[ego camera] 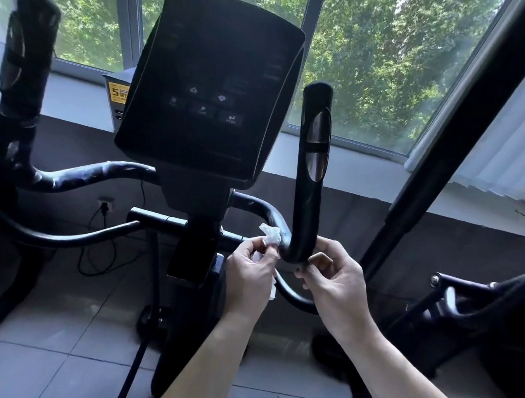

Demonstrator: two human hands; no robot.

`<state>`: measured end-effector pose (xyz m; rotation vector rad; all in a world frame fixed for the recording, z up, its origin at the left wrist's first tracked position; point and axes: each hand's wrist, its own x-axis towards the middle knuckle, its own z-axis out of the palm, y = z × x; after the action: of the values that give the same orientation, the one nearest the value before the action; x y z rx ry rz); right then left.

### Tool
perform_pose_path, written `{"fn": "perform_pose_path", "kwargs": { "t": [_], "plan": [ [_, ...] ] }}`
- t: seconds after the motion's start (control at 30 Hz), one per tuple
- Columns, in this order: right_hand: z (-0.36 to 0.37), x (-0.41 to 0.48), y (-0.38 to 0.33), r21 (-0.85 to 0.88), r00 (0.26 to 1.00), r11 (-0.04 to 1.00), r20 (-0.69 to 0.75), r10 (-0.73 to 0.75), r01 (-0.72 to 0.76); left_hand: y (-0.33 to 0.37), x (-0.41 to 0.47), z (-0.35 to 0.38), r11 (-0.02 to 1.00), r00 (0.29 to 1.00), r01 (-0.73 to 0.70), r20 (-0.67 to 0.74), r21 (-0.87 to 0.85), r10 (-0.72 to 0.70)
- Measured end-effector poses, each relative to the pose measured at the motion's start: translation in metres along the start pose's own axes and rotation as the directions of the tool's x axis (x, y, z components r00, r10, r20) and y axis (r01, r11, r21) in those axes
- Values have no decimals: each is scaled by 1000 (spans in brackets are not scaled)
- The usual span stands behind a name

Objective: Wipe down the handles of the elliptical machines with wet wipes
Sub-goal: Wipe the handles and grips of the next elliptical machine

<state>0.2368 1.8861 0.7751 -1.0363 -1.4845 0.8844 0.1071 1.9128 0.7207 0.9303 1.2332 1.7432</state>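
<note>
The left hand [248, 274] pinched one crumpled white wipe [271, 236] against the bend of the right handle [310, 183], while the right hand [336, 281] curled its fingers around the underside of that same bend. The black handle rose upright from the bend, its long axis vertical, tip toward the window [384, 62]. Two upright handles flanked one dark console [209, 86]; the left handle [25, 61] stood well apart.

console [209, 86] left of handle [311, 171]
</note>
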Motion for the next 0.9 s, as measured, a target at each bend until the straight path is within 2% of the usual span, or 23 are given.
{"fn": "perform_pose_path", "kwargs": {
  "t": [0.33,0.5,0.57,0.67,0.73,0.8,0.83,0.9],
  "plan": [
    [-4,-6,-5,27,1000,1000,-21,-2,3,10,-5,-3,1000,1000,-6,-20,19,6],
    [-13,-15,0,-43,986,999,-163,14,-21,35,-32,-17,995,1000,-17,22,99,15],
    [-17,-22,-3,-15,991,1000,-132,19,-21,46,-45,-19,995,999,-12,48,99,7],
    [-21,-34,-13,79,999,996,1,37,-37,58,-63,-15,997,993,-17,117,76,8],
    [-22,-39,-15,132,997,990,75,31,-41,62,-71,-12,992,976,-79,209,99,57],
    [-23,-41,-12,164,997,986,81,13,-27,64,-75,-10,961,938,-217,309,171,157],
    [-25,-40,-10,168,998,986,58,4,-13,64,-74,-10,941,924,-270,329,203,195],
    [-28,-34,-8,156,1000,988,-19,-15,17,60,-71,-10,916,933,-305,275,260,232]
  ]
}}
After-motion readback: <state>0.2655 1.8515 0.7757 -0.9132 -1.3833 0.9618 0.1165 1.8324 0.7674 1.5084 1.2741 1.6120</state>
